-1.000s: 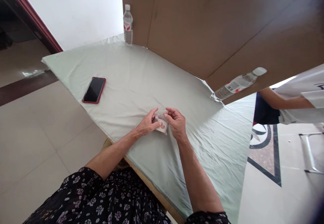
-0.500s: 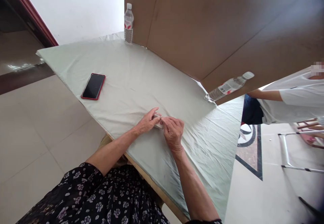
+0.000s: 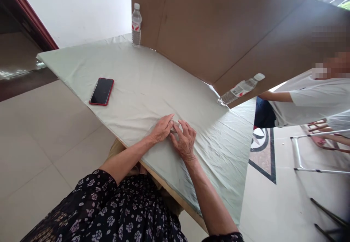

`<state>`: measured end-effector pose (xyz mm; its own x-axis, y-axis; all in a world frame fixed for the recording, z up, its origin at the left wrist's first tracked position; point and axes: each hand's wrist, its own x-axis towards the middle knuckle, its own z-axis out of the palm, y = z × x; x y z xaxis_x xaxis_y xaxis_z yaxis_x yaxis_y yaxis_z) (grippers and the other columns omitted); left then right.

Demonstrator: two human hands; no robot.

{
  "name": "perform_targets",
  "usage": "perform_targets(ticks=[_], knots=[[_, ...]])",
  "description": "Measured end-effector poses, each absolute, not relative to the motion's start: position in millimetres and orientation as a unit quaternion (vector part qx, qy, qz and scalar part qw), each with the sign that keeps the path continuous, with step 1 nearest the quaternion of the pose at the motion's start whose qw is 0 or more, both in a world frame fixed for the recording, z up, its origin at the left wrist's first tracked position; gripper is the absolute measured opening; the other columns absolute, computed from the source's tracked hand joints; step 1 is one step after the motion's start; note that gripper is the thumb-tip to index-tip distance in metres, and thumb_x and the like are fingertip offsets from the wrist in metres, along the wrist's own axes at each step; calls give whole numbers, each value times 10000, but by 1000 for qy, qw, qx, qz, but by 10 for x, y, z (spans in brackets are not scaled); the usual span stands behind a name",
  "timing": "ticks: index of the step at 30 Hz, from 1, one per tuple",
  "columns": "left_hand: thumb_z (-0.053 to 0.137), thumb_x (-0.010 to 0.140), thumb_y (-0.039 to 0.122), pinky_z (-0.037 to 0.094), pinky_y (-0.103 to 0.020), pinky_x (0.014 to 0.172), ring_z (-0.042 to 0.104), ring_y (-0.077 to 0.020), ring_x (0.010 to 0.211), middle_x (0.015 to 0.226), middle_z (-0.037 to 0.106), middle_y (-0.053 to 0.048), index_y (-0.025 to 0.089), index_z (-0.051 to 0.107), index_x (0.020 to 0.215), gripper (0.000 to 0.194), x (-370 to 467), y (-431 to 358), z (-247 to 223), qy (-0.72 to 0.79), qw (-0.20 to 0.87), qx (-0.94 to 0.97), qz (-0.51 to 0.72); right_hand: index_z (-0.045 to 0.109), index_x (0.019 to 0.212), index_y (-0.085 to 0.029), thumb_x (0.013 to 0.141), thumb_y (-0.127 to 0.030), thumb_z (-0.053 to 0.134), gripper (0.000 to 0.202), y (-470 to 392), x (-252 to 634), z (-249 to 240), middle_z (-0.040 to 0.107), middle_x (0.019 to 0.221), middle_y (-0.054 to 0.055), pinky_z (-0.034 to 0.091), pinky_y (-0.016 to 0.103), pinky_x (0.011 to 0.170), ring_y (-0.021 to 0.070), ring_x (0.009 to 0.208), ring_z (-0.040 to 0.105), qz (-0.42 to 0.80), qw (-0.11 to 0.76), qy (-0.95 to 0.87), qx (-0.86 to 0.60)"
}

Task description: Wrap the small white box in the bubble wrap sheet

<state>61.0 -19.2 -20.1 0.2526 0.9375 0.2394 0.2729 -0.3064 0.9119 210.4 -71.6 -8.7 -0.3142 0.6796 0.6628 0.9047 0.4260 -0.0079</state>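
Note:
A small, pale, partly see-through thing [image 3: 172, 129] is between my two hands, low over the table cover; fingers hide most of it and I cannot make out its kind. My left hand [image 3: 162, 129] closes on it from the left, fingers bent together. From the right, my right hand [image 3: 184, 140] has its fingers spread apart, thumb and forefinger tips right beside the thing. Whether those tips touch it I cannot tell.
A pale green cloth [image 3: 136, 78] covers the table. Left of my hands lies a phone [image 3: 102, 91] in a red case. A tall cardboard panel [image 3: 207, 27] stands behind, with an upright water bottle [image 3: 136, 25] and a leaning bottle [image 3: 240, 89] against it. Another person [image 3: 314, 100] is at right.
The fingers of my right hand have spread out from a pinch. My left hand has closed further over the pale thing, which shows less now. The view has shifted slightly.

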Motion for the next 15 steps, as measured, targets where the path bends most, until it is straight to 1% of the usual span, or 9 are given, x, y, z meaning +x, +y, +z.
perform_targets(ticks=[3, 6, 10, 12, 15], knots=[[384, 980, 288, 426, -434, 1126, 582, -249, 1217, 1283, 654, -158, 118, 581, 1305, 416, 626, -192, -209, 449, 326, 709, 435, 657, 1243, -242, 957, -355, 569, 319, -679, 2083, -119, 650, 1338, 116, 395, 421, 1023, 285, 1286, 552, -172, 293, -779, -526], [422, 936, 226, 447, -420, 1099, 603, -254, 1177, 1229, 677, -168, 94, 615, 1248, 390, 626, -150, -234, 464, 305, 708, 437, 662, 1237, -262, 964, -345, 551, 306, -678, 2032, -172, 636, 1353, 109, 396, 435, 1040, 286, 1303, 538, -141, 300, -770, -545], [476, 860, 152, 459, -418, 1077, 621, -244, 1132, 1202, 689, -140, 129, 588, 1299, 454, 587, -84, -274, 466, 293, 710, 439, 630, 1273, -277, 955, -349, 554, 334, -745, 2007, -251, 617, 1371, 109, 408, 466, 1056, 290, 1306, 535, -95, 349, -747, -557], [515, 823, 143, 464, -425, 1068, 621, -250, 1126, 1204, 687, -137, 139, 570, 1327, 507, 558, -52, -294, 466, 286, 708, 447, 556, 1364, -259, 941, -398, 568, 445, -759, 2044, -286, 587, 1404, 135, 408, 493, 1072, 302, 1315, 528, -67, 390, -718, -573], [518, 821, 147, 478, -420, 1052, 612, -253, 1156, 1263, 655, -160, 127, 516, 1385, 564, 534, -1, -327, 452, 311, 697, 461, 411, 1482, -222, 877, -533, 617, 711, -692, 2114, -336, 521, 1468, 173, 387, 543, 1108, 332, 1365, 480, 6, 428, -674, -602]])
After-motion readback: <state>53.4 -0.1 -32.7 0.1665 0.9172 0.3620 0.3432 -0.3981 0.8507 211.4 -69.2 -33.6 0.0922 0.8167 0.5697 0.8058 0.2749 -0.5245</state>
